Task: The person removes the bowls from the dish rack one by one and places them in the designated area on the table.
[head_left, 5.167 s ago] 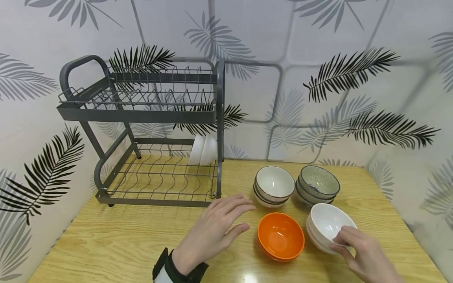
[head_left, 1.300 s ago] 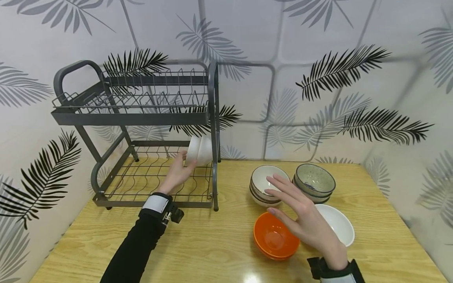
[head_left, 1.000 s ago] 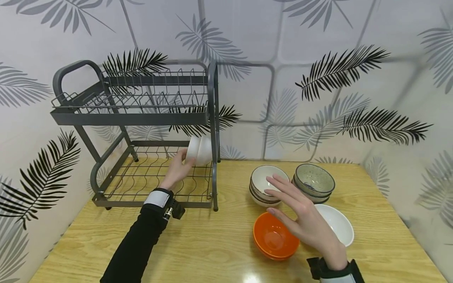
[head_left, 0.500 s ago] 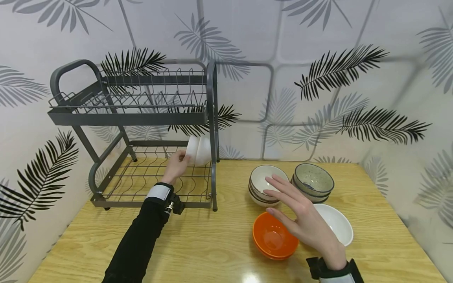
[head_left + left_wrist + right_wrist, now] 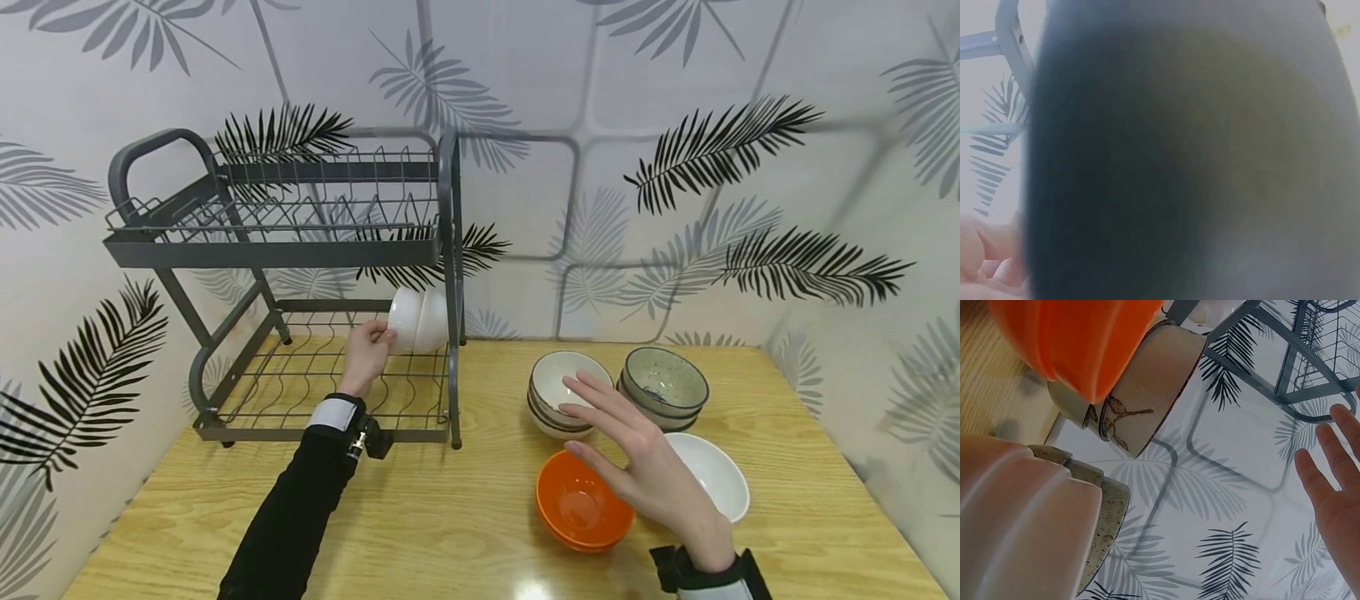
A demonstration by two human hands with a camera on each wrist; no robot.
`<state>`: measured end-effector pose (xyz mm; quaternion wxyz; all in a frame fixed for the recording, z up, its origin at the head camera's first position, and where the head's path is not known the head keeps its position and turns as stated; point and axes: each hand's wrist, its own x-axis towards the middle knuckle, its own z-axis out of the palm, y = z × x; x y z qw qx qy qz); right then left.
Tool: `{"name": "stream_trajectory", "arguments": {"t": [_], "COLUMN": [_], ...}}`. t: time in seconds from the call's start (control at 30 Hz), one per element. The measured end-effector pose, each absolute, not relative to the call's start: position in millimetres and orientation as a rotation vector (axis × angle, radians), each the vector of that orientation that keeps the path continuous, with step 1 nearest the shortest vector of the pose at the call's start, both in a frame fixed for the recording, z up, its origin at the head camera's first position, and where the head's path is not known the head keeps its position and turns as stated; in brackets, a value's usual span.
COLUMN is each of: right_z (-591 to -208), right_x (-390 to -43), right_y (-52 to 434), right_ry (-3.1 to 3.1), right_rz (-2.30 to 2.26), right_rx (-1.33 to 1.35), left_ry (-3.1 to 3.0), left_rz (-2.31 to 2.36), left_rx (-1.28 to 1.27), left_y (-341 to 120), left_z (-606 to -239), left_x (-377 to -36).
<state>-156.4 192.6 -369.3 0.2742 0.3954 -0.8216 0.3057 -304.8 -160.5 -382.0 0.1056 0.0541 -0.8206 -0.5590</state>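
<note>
On the table (image 5: 450,533) stands a rack (image 5: 300,250) whose lower shelf holds white bowls (image 5: 416,319) on edge, gripped by the left hand (image 5: 365,354), while the right hand (image 5: 637,462) hovers flat-fingered, holding nothing, over the orange bowl (image 5: 581,508).

Orange bowl (image 5: 583,507) is seen on the wooden tabletop (image 5: 450,533), a single white bowl (image 5: 712,483) just to its right. Behind them two stacks are set: brown-rimmed bowls (image 5: 558,400) and speckled grey-green bowls (image 5: 663,387). Leaf-print wall (image 5: 675,167) behind.
</note>
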Motion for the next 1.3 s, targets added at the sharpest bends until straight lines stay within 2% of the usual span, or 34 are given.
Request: {"name": "stream_trajectory", "arguments": {"t": [0.53,1.3], "right_z": [-370.1,-372.2], "right_x": [-157.4,-159.3], "right_y": [192.7,193.2], "right_ry": [-2.210,-2.197], "right_rz": [0.829,0.825], "right_rx": [1.057,1.068], "left_ry": [-2.257,-2.046], "left_rz": [-1.673,-1.591], "left_rx": [0.210,0.066], "left_y": [-162.0,-148.1], "left_z": [-378.2,-378.0], "left_x": [-279.0,-230.9]}}
